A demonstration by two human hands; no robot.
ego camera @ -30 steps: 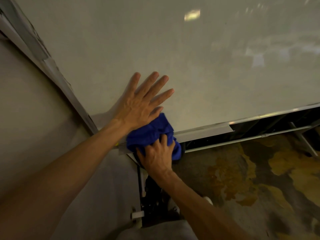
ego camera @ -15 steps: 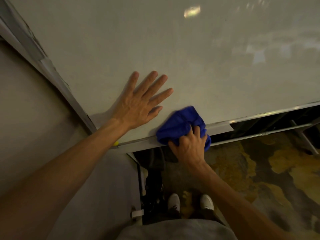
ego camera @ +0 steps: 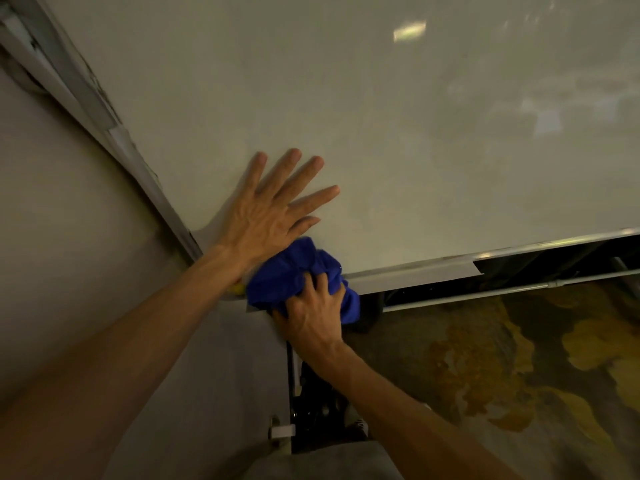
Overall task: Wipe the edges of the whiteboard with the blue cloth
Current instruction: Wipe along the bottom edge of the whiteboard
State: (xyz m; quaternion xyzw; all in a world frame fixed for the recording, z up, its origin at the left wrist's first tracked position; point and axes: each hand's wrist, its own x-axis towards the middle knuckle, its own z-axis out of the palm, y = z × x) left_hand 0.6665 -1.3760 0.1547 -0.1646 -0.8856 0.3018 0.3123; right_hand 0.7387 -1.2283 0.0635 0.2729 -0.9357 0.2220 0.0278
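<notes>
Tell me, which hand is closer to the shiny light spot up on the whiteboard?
The left hand. It lies flat on the white whiteboard, below-left of the bright light reflection. The right hand is lower, at the bottom edge.

Left hand [ego camera: 273, 216] flat with fingers spread, right hand [ego camera: 313, 315] beside its wrist, fingers curled in a grip.

The cloth [ego camera: 294, 275] is bright blue. The whiteboard [ego camera: 346, 98] is pale grey-white. The floor [ego camera: 519, 358] has yellow and brown blotches.
</notes>
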